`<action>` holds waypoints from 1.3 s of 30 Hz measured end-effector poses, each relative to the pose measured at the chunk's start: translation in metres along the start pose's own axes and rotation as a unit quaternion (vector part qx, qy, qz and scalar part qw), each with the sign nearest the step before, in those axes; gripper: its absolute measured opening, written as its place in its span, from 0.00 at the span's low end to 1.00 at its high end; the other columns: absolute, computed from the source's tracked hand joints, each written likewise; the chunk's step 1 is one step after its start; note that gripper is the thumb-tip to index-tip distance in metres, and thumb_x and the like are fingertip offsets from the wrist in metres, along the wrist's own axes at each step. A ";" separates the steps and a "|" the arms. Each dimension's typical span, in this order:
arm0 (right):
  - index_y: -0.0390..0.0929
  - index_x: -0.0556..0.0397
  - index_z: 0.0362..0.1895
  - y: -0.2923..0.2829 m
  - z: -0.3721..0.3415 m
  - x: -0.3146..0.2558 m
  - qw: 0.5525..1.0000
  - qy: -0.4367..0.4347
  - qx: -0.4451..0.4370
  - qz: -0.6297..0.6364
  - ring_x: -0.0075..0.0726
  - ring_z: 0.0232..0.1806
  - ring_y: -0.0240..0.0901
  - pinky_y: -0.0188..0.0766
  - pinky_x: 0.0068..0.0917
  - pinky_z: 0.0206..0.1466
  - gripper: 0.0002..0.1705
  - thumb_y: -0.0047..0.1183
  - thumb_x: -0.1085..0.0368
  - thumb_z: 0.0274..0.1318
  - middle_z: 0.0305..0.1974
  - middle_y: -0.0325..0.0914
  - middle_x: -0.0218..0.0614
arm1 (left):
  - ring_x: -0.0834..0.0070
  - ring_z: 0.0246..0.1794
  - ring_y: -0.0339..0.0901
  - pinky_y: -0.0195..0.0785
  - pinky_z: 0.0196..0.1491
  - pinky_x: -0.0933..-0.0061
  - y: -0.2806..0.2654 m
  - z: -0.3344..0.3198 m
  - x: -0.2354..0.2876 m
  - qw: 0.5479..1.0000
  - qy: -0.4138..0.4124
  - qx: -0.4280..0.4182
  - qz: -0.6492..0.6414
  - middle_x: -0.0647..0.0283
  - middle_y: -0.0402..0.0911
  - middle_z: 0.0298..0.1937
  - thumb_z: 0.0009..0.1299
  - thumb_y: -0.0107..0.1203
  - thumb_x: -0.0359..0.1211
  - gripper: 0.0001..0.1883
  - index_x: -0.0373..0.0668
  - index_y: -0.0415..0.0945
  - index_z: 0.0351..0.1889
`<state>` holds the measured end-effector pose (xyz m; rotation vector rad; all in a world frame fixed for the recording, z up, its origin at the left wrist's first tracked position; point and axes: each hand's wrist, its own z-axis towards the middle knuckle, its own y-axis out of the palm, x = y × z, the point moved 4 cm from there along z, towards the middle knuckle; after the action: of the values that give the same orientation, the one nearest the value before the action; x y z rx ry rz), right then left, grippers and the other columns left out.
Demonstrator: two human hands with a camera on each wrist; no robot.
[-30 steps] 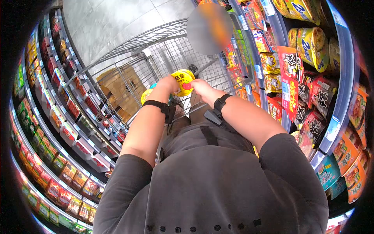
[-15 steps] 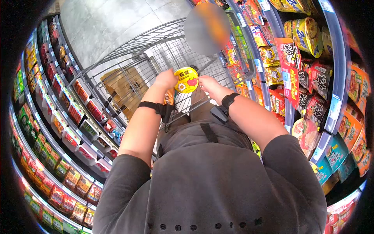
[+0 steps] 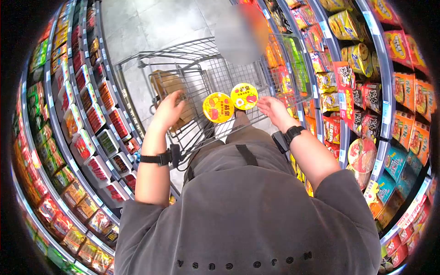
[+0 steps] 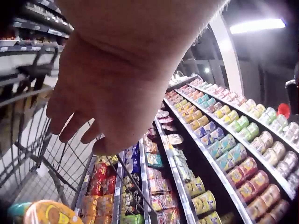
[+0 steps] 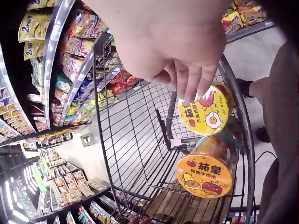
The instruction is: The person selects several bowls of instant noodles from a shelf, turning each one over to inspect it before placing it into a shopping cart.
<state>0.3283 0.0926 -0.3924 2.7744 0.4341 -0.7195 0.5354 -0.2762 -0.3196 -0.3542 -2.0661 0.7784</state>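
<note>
Two round-lidded noodle cups sit side by side at the near end of the cart basket: an orange-yellow one (image 3: 218, 107) on the left and a yellow one (image 3: 244, 96) on the right. In the head view my left hand (image 3: 170, 109) hovers left of the orange cup, fingers relaxed and holding nothing. My right hand (image 3: 274, 111) is just right of the yellow cup with loosely extended fingers. The right wrist view has the right hand (image 5: 175, 60) over the yellow cup (image 5: 205, 109); whether the fingertips touch it, I cannot tell. The orange cup (image 5: 205, 172) stands beside it.
The wire shopping cart (image 3: 183, 50) stands in front of my body, with a brown cardboard piece (image 3: 167, 87) at its left. Shelves of packaged food (image 3: 98, 114) line the left, and shelves of noodle packs (image 3: 362, 101) the right. Grey floor tiles (image 3: 156, 23) lie beyond the cart.
Both hands have moved apart and the left has let go. Two cup lids now show side by side, where one showed between the hands half a second ago.
</note>
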 end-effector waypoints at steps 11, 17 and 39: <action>0.72 0.56 0.64 0.023 -0.093 0.025 0.998 -0.044 -0.012 0.047 0.40 0.60 0.78 0.74 0.36 0.61 0.21 0.45 0.61 0.73 0.59 0.79 0.43 | 0.58 0.54 0.84 0.76 0.58 0.62 -0.047 -0.113 -0.072 0.987 0.019 0.042 -0.156 0.48 0.85 0.54 0.76 0.56 0.34 0.23 0.37 0.73 0.68; 0.74 0.55 0.61 -0.026 -0.155 0.085 0.992 -0.048 0.061 0.104 0.42 0.57 0.79 0.75 0.37 0.62 0.19 0.47 0.60 0.73 0.56 0.81 0.42 | 0.59 0.55 0.83 0.76 0.58 0.62 -0.035 -0.114 -0.081 0.989 0.026 -0.022 -0.142 0.51 0.85 0.55 0.76 0.55 0.34 0.24 0.40 0.73 0.69; 0.74 0.54 0.60 -0.146 -0.287 0.268 0.918 -0.117 0.191 0.327 0.39 0.56 0.79 0.75 0.37 0.58 0.18 0.43 0.63 0.73 0.55 0.82 0.40 | 0.61 0.52 0.84 0.76 0.56 0.63 0.045 -0.080 0.099 0.956 0.215 -0.197 -0.037 0.48 0.86 0.53 0.75 0.54 0.31 0.24 0.37 0.72 0.70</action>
<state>0.6264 0.3744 -0.3065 2.8256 -0.7277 -1.0079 0.5418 -0.1598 -0.2523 -0.6049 -1.7918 0.2079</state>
